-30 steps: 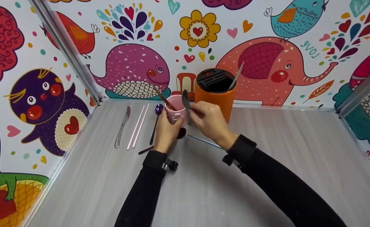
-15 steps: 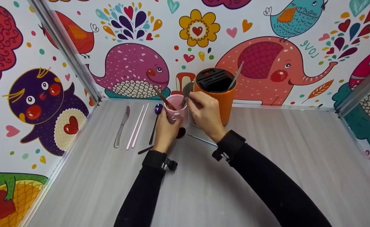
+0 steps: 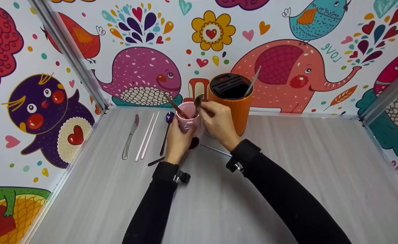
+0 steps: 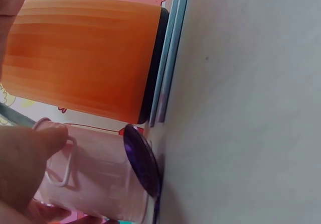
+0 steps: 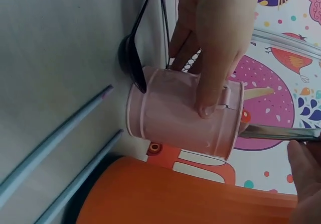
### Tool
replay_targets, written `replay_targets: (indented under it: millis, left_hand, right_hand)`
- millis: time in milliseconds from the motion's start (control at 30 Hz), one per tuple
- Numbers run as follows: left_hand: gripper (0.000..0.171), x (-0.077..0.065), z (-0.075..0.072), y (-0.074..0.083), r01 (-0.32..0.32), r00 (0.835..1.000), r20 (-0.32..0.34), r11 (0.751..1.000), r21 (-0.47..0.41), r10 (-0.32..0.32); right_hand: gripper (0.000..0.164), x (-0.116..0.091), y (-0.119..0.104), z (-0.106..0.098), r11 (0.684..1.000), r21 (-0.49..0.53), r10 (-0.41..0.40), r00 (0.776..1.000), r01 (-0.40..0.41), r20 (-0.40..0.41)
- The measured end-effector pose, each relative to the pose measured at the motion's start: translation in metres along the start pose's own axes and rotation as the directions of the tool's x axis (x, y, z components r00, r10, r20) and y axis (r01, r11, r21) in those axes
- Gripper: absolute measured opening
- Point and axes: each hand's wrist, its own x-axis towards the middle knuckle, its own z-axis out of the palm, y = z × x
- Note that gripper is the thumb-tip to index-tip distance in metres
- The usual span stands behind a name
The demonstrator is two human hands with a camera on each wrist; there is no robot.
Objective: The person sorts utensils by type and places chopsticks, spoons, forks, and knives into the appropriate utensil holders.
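By the patterned wall (image 3: 275,17) the bench (image 3: 320,162) is bounded at its back edge; wide room is left rightward and frontward. Near that edge an orange container (image 3: 241,113) is stood upright. Just beside it, a pink cup (image 5: 175,111) is gripped by the left hand (image 3: 179,140), mouth upward. A metal utensil (image 3: 198,100), steeply angled, broad end up, is pinched above the cup by the right hand (image 3: 219,122).

Narrow gap separates pink cup (image 5: 173,108) from orange canister (image 5: 185,191).
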Motion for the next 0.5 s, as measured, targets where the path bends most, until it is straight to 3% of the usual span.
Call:
replay_targets:
  millis: [200,333,500]
  left_hand:
    - [0.087,0.001,-0.001,0.001,0.002,1.000,0.013,1.000,-0.006,-0.002]
    - [0.084,0.001,-0.001,0.000,-0.008,1.000,0.013,1.000,-0.013,0.009]
    - [0.083,0.000,-0.001,0.000,-0.038,0.999,-0.007,0.999,-0.013,0.038]
  right_hand:
    - [0.023,0.004,-0.001,0.003,0.995,-0.027,0.098,0.985,-0.095,0.140]
    - [0.027,0.006,-0.002,0.008,0.986,-0.033,0.164,0.961,-0.161,0.220]
    - [0.027,0.007,0.000,0.016,0.978,-0.104,0.204,0.934,-0.181,0.293]
